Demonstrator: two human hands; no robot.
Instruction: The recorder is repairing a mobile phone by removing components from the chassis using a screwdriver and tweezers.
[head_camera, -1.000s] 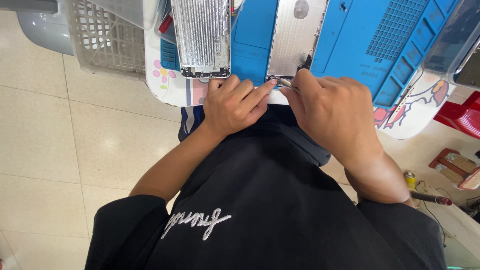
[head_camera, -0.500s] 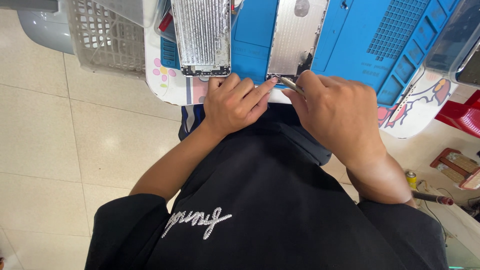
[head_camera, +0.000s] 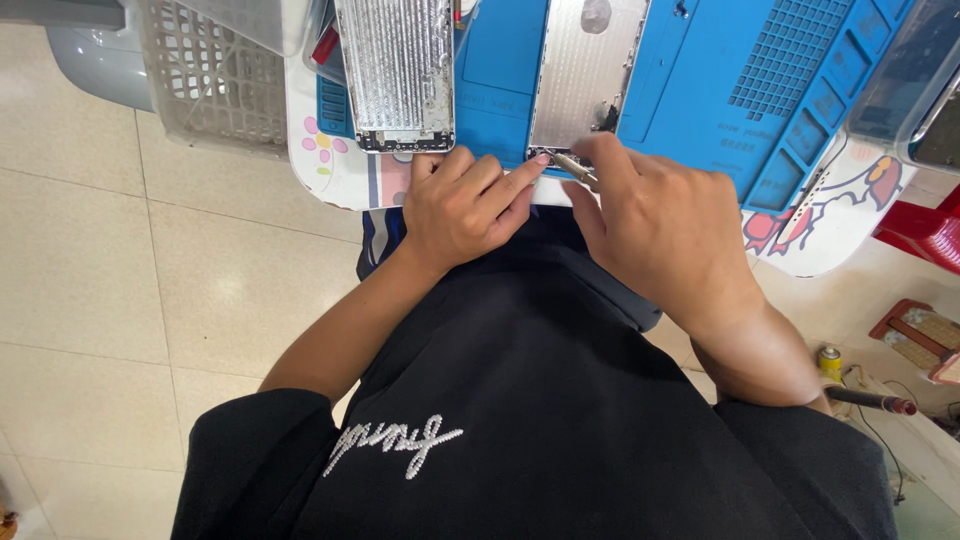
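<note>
two hands at the near end of a silver phone shell

nearest the camera is the person's black shirt (head_camera: 560, 400) with pale stitched script on the chest. both bare forearms reach forward from it to the near edge of the blue silicone repair mat (head_camera: 780, 80), the landmark here.

the left hand (head_camera: 465, 205) rests at the mat's near edge, fingers curled, its forefinger stretched right so the tip touches the near end of the flat silver metal phone back shell (head_camera: 585, 75) that lies on the mat. this hand presses rather than grasps; nothing is closed inside it.

the right hand (head_camera: 655, 225) sits just right of the left, at the same edge of the mat. its thumb and fingers are pinched tight on a thin metal tool (head_camera: 572, 166), whose tip points left to the shell's near end, beside the left forefinger. i cannot tell whether the tool is tweezers or a small driver.

left of that shell, half on the mat, lies a second silver shell with a ribbed shiny inside (head_camera: 395, 70). further left of the mat stands a pale plastic lattice basket (head_camera: 210, 75). the mat lies on a white table top with cartoon prints (head_camera: 820, 225). right of the mat, low on the tiled floor, lies a red-tipped tool with a cord (head_camera: 870, 400).
</note>
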